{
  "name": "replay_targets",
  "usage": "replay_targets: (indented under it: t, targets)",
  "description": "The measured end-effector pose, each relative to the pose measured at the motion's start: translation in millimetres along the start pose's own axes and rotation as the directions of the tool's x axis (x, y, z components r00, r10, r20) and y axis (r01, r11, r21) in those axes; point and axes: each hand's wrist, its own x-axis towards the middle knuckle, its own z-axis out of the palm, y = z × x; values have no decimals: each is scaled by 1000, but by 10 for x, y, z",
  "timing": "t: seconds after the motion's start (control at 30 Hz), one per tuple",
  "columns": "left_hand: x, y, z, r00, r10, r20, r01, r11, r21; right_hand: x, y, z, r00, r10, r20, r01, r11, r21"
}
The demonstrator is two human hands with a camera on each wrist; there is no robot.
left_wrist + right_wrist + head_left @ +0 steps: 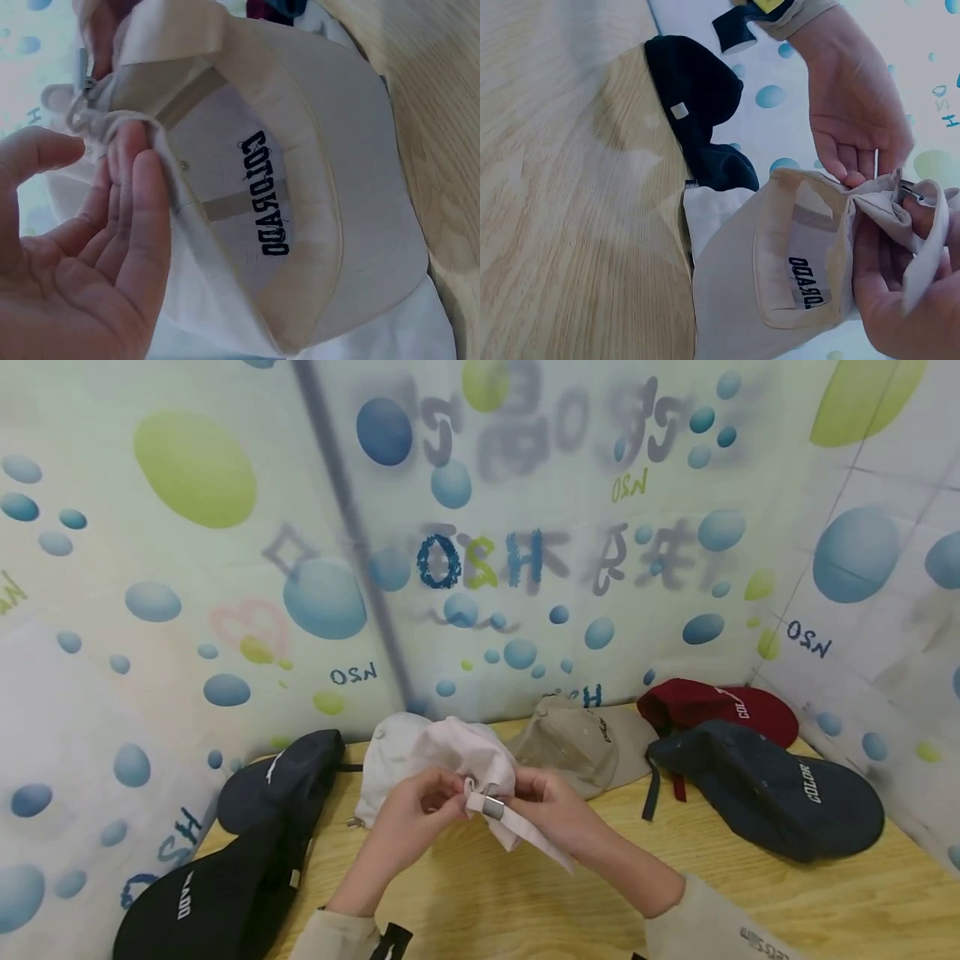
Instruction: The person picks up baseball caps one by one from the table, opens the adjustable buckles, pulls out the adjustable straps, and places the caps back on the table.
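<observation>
Both hands hold a pale pink baseball cap (467, 750) at its back strap. My left hand (411, 817) pinches the strap beside the metal buckle (492, 807); my right hand (561, 814) grips the other side, with the loose strap end (536, 839) hanging across it. In the left wrist view the cap's inside (225, 157) faces the camera, showing the back of dark COLORADO lettering (266, 195). Seen from the right wrist, the strap (930, 251) loops over the right hand's fingers, and the brim points down toward the table.
A white cap (386, 760) lies just behind the held one. To the right are a beige cap (573, 743), a dark red cap (765, 714) and a navy cap (780, 793). Two dark caps, one black (217, 893), sit at the left. A printed curtain (480, 635) backs the wooden table (525, 910).
</observation>
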Motion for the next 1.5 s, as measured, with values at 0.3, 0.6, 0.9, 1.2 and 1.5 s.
replay_targets:
  t: [0.3, 0.6, 0.9, 1.2, 1.5]
  targets:
    - [-29, 0, 5, 999, -2, 34, 2, 1000, -6, 45, 36, 47, 999, -32, -28, 29, 995, -94]
    - [-23, -43, -82, 999, -35, -20, 36, 999, 34, 33, 53, 3, 1000, -22, 15, 23, 998, -54]
    - [-55, -93, -177, 993, -79, -82, 78, 997, -24, -18, 45, -61, 996, -50, 68, 50, 999, 6]
    - [-92, -85, -185, 997, -3, 83, 13, 993, -114, 25, 60, 9, 993, -109, 51, 111, 993, -34]
    - [-126, -21, -92, 993, -27, 113, 33, 998, -49, 68, 81, 82, 990, -138, 24, 140, 987, -79]
